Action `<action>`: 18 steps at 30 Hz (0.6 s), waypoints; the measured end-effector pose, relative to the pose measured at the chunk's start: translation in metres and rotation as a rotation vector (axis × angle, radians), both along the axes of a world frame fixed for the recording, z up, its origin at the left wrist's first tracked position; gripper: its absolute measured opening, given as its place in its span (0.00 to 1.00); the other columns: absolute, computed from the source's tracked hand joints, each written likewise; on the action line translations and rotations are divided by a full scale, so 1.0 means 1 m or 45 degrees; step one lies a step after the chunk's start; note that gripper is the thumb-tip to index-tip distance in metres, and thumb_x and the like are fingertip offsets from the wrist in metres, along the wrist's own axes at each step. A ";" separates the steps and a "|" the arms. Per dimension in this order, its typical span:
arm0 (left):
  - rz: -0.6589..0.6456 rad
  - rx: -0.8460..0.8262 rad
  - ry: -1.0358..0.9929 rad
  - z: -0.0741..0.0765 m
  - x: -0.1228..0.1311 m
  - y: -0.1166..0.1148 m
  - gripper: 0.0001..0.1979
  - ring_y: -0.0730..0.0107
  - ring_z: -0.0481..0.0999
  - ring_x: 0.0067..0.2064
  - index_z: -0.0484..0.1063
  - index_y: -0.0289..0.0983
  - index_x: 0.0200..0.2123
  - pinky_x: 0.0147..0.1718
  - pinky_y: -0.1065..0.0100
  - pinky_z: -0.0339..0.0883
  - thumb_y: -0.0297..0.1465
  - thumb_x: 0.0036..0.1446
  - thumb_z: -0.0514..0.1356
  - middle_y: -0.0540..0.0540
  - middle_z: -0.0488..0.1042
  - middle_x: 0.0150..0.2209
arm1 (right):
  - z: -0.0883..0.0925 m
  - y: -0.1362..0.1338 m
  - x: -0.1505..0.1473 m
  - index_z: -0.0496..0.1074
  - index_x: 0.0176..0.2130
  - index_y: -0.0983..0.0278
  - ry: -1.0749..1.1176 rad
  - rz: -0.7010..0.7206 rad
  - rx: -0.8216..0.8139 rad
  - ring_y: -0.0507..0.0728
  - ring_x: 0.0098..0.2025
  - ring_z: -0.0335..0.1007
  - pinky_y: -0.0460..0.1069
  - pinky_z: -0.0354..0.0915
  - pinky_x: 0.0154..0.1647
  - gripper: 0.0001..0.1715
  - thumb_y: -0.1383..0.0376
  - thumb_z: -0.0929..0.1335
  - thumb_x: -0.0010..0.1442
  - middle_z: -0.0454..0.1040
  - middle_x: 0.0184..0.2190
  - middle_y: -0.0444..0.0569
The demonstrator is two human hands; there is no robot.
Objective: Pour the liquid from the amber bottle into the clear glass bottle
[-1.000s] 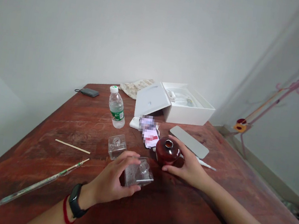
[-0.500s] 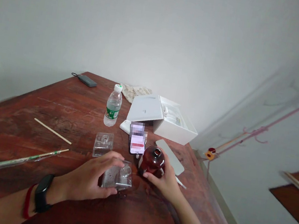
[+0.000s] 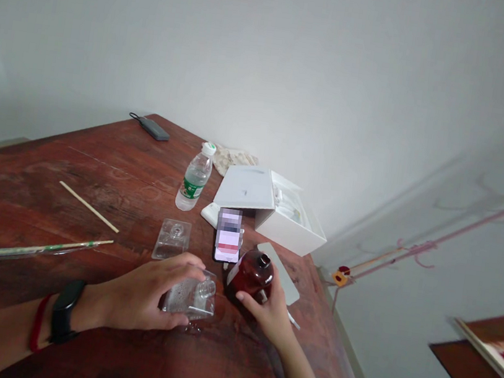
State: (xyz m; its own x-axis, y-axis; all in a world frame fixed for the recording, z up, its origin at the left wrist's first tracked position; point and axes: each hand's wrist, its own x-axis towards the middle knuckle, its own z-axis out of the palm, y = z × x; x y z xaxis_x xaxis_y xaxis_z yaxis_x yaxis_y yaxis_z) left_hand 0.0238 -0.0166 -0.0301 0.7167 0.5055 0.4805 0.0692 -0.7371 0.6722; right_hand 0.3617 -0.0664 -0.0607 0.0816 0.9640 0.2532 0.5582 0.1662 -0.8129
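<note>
My left hand is wrapped round a clear square glass bottle that stands on the dark red wooden table. My right hand grips a dark red round bottle with an open neck, just right of the clear one. A second clear glass bottle stands alone a little behind my left hand. A phone with a lit screen leans up just behind the red bottle.
A plastic water bottle, an open white box, a grey flat slab, a cloth and a dark power bank lie further back. Two thin sticks lie at the left. The table's right edge drops to the floor.
The view has swung to the right and tilted, so everything sits further left in the picture. Both hands keep their hold on the two bottles.
</note>
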 end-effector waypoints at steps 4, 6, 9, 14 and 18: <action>-0.001 0.005 0.014 0.000 0.000 0.000 0.30 0.49 0.76 0.64 0.64 0.45 0.64 0.62 0.53 0.74 0.34 0.63 0.71 0.39 0.71 0.64 | 0.001 0.000 0.001 0.56 0.74 0.54 0.029 -0.009 -0.015 0.74 0.68 0.72 0.72 0.68 0.68 0.60 0.48 0.81 0.55 0.72 0.68 0.61; 0.000 0.015 0.011 0.000 0.000 0.000 0.31 0.49 0.75 0.64 0.63 0.46 0.65 0.63 0.53 0.74 0.34 0.63 0.71 0.39 0.71 0.65 | 0.002 0.000 0.001 0.57 0.74 0.54 0.032 -0.011 -0.008 0.74 0.68 0.71 0.72 0.67 0.69 0.59 0.49 0.82 0.55 0.71 0.69 0.60; -0.011 0.027 0.000 -0.002 0.000 0.002 0.30 0.49 0.76 0.64 0.63 0.46 0.65 0.62 0.53 0.74 0.34 0.64 0.71 0.39 0.71 0.65 | 0.002 0.000 0.001 0.56 0.74 0.53 0.039 0.002 -0.024 0.74 0.69 0.71 0.71 0.67 0.69 0.59 0.49 0.81 0.55 0.70 0.69 0.60; -0.028 0.046 -0.023 -0.006 0.000 0.003 0.31 0.50 0.76 0.64 0.62 0.45 0.66 0.63 0.53 0.74 0.35 0.65 0.71 0.39 0.70 0.65 | 0.003 0.000 0.001 0.56 0.74 0.54 0.068 0.007 -0.061 0.73 0.68 0.72 0.70 0.70 0.67 0.58 0.49 0.81 0.56 0.71 0.69 0.60; -0.038 0.063 -0.042 -0.007 0.000 0.004 0.32 0.50 0.75 0.64 0.61 0.46 0.67 0.63 0.53 0.73 0.34 0.64 0.71 0.39 0.70 0.65 | 0.005 -0.001 0.000 0.56 0.74 0.54 0.048 0.004 -0.027 0.73 0.67 0.73 0.71 0.68 0.69 0.58 0.49 0.81 0.56 0.72 0.68 0.60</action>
